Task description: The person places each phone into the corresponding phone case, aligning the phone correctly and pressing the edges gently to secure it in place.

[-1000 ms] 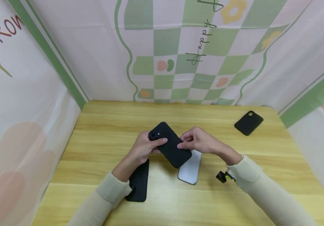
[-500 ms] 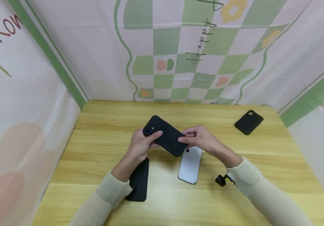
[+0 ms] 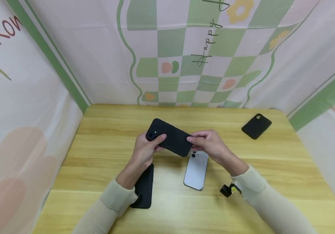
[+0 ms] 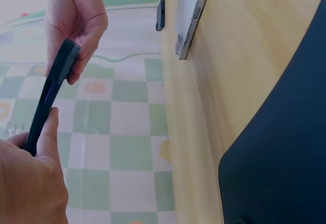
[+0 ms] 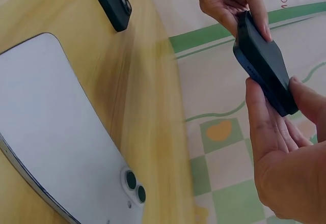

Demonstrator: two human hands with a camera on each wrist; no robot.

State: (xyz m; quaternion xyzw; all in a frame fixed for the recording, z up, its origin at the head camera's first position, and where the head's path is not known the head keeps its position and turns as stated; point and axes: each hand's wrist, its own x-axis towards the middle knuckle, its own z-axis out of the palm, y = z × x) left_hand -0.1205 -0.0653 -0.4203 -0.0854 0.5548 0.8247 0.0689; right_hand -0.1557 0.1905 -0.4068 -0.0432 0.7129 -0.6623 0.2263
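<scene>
Above the middle of the table, both hands hold a dark phone in a black case [image 3: 171, 138], camera corner to the left. My left hand [image 3: 145, 148] grips that camera end, thumb over the back and fingers underneath. At the other end, my right hand [image 3: 209, 144] pinches the edge between thumb and fingers. From the right wrist view the cased phone [image 5: 267, 63] appears side-on, tilted, with a thick rim. Just below it on the table lies a white phone [image 3: 196, 172], back up, its top edge partly covered by the right hand in the head view.
Beneath the left forearm lies a flat black phone-shaped thing [image 3: 144, 190], partly hidden by the sleeve. A black phone case [image 3: 256, 126] with a camera cutout rests at the table's far right. Printed cloth [image 3: 170, 42] hangs around the wooden table [image 3: 106, 122].
The cased phone has turned from steeply slanted to nearly level and risen slightly away from me. Both hands have kept hold of it. More of the white phone's camera end now shows.
</scene>
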